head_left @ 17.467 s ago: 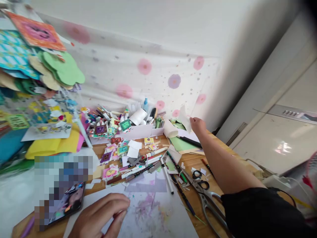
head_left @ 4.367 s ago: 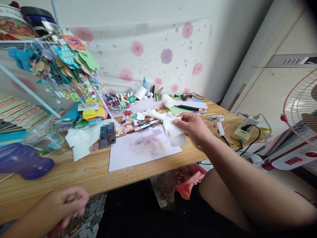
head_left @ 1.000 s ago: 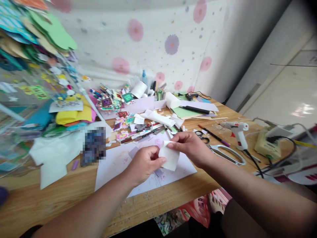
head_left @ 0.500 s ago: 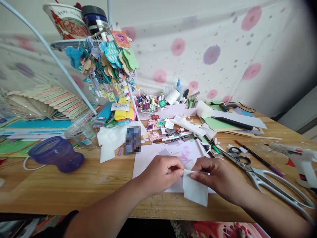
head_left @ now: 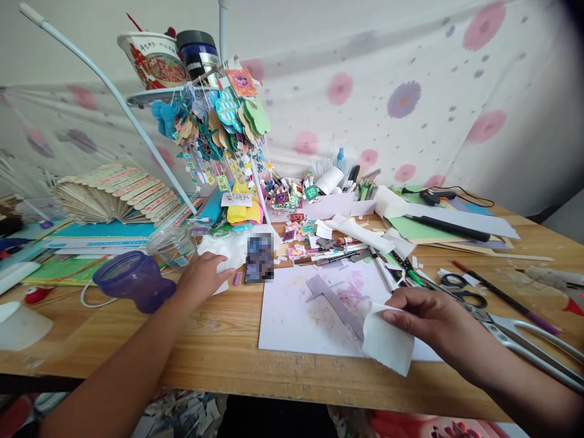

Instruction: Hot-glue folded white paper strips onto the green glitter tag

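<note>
In my right hand [head_left: 420,316] is a small white rectangular piece [head_left: 390,340], like thick paper or cloth, pinched between thumb and fingers. It hangs over the front of a stained white board [head_left: 292,322]. On that board lies a greyish-purple flat strip [head_left: 337,307] with a side arm, its lower end hidden behind the white piece. My left hand [head_left: 207,277] is over a larger white sheet [head_left: 239,246], thumb and index finger apart, with white showing between them. Close by are a purple translucent cup [head_left: 132,280] and a phone-sized dark object [head_left: 259,258], its face blurred.
At right lie large silver-handled scissors [head_left: 520,334], black-handled scissors [head_left: 474,298] and a glue gun [head_left: 556,280]. Pens and paper scraps crowd the middle back. A rack [head_left: 157,96] with hanging paper ornaments stands at the left back, near a folding fan [head_left: 118,194].
My left hand has let go of the small white piece and moved left to the larger sheet. My right hand keeps hold. The purple strip is now uncovered, and the view has turned left.
</note>
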A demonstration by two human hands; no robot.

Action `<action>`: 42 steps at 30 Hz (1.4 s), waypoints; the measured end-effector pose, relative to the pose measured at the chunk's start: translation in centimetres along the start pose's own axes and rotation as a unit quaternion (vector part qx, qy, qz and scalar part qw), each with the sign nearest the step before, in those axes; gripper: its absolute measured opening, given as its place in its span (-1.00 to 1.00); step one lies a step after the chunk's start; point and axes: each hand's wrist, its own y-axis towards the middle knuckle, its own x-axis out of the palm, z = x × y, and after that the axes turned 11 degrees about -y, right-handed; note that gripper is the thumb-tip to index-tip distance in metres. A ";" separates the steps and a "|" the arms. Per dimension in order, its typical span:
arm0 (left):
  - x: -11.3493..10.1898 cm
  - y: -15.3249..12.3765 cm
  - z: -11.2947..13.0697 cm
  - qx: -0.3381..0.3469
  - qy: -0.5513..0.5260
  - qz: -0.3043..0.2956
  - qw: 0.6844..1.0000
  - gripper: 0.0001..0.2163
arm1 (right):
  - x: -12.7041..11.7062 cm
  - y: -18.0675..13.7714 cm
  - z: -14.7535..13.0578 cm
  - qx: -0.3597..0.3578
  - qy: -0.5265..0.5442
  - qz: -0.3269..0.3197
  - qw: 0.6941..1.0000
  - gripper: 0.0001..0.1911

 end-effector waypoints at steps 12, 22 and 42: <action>-0.8 1.7 2.4 0.054 0.128 -0.039 0.989 -0.78 | -0.3 -0.8 0.2 0.012 0.025 0.012 1.000 -0.66; -5.7 4.4 5.1 0.055 0.218 -0.053 0.973 -0.78 | -1.1 0.1 1.9 0.041 0.018 0.036 0.998 -0.67; -18.5 3.5 10.8 -0.051 0.237 0.153 0.958 -0.62 | -1.5 1.2 2.2 0.046 -0.075 0.077 0.993 -0.70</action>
